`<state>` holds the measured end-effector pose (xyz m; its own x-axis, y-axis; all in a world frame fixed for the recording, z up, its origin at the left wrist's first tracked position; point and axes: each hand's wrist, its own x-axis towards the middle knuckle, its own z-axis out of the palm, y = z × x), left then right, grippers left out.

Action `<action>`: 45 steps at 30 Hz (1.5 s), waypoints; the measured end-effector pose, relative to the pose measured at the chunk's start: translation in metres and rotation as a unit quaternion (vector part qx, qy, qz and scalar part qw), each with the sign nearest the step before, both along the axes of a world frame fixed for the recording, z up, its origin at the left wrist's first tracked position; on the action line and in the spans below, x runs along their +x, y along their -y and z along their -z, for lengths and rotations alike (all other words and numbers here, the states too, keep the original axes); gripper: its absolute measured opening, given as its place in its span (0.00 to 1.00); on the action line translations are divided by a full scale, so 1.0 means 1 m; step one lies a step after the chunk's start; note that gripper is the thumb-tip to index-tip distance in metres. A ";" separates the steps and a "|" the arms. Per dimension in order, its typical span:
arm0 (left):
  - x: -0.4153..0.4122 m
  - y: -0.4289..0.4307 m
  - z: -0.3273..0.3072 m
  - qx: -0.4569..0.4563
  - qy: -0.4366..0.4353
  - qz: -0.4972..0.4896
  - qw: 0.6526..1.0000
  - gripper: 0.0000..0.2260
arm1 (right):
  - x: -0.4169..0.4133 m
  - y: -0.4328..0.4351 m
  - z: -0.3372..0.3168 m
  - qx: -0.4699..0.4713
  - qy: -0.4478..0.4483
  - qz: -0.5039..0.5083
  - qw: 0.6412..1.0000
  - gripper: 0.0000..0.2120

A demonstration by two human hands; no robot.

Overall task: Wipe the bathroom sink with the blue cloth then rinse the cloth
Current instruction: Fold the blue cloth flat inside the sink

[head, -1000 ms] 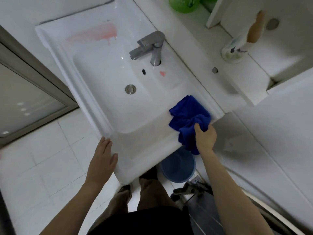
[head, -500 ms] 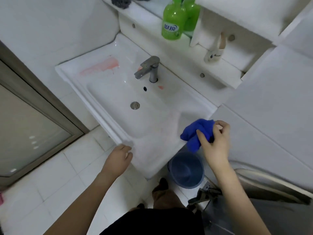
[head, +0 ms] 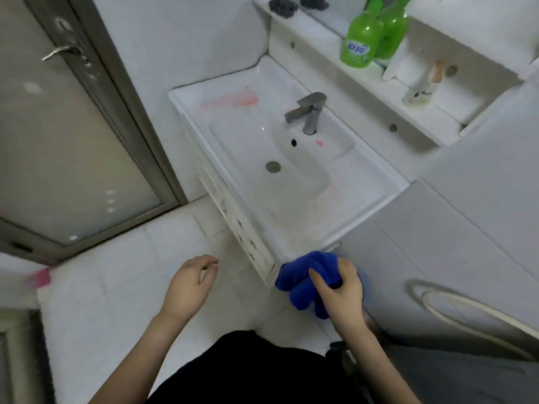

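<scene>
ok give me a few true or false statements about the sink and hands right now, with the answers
1. The right hand grips the blue cloth. True.
2. The cloth lies in the basin of the sink. False: it is held off the sink's near corner.
3. A pink stain shows on the sink's far left ledge. True.
4. Water runs from the faucet. False: no stream is visible.
5. The left hand rests on the sink rim. False: it hangs empty over the floor.
</scene>
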<state>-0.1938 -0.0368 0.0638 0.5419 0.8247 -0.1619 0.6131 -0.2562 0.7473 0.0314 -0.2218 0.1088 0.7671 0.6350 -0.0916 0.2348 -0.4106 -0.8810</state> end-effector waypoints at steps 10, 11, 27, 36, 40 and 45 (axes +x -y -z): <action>-0.141 0.145 0.019 -0.125 -0.047 -0.328 0.935 0.07 | -0.065 -0.012 0.054 -0.130 -0.084 -0.276 0.949 0.06; -0.151 0.152 0.018 -0.126 -0.043 -0.357 0.925 0.07 | -0.072 -0.019 0.053 -0.125 -0.087 -0.291 0.945 0.06; -0.249 -0.012 0.028 -0.120 -0.029 -0.424 0.897 0.07 | -0.159 -0.227 0.059 -0.108 -0.078 -0.308 0.942 0.10; -0.239 -0.211 0.005 -0.069 -0.007 -0.273 0.959 0.06 | -0.161 -0.330 0.034 -0.045 -0.063 -0.172 0.982 0.10; -0.213 -0.275 0.010 -0.075 -0.011 -0.225 0.971 0.06 | -0.143 -0.369 0.037 -0.047 -0.070 -0.116 0.990 0.10; -0.164 -0.350 0.025 -0.083 -0.028 -0.163 0.983 0.06 | -0.113 -0.419 0.053 -0.065 -0.083 -0.049 0.993 0.10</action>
